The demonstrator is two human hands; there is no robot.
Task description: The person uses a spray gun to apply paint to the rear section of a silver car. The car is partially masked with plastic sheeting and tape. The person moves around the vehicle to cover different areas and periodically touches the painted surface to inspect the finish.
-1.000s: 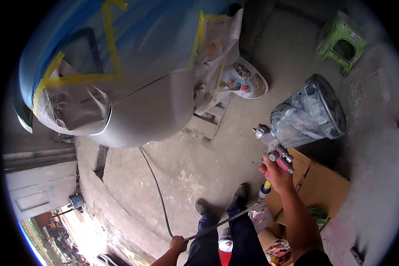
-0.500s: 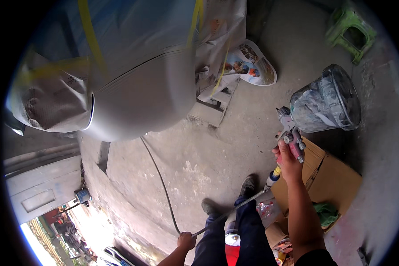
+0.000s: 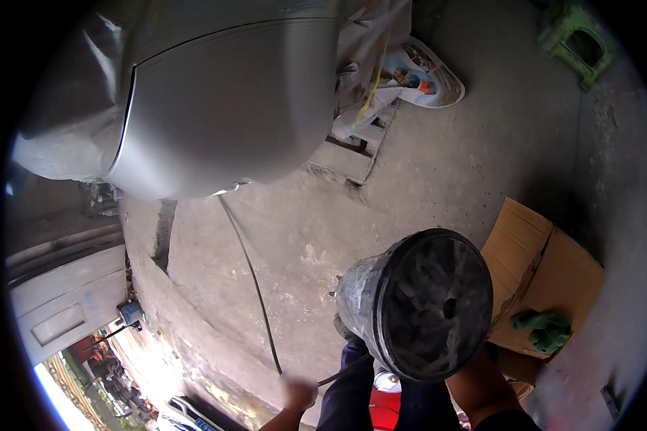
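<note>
My left hand [image 3: 300,394], blurred, is closed round a dark air hose [image 3: 264,322] at the bottom middle. The spray gun's big smudged dark cup [image 3: 431,305] fills the lower right middle, lid toward the camera, over my legs. It hides the gun and the fingers of my right hand, whose forearm [image 3: 485,388] shows below it. A sliver of the gun's nozzle [image 3: 333,293] peeks out left of the cup. Above stands a curved silvery-grey vehicle panel [image 3: 216,108], with masking paper [image 3: 366,93] and yellow tape along its right.
A green plastic stool [image 3: 582,65] is at the top right. Flattened cardboard [image 3: 514,251] with a green cloth [image 3: 543,330] lies right. A concrete block [image 3: 341,161] sits under the paper, a white door [image 3: 65,309] at left, a red container [image 3: 384,409] between my legs.
The gun and cup have swung down and left toward the middle, lid turned to the camera, now covering my right hand. The view has shifted, with the silvery panel higher in the picture.
</note>
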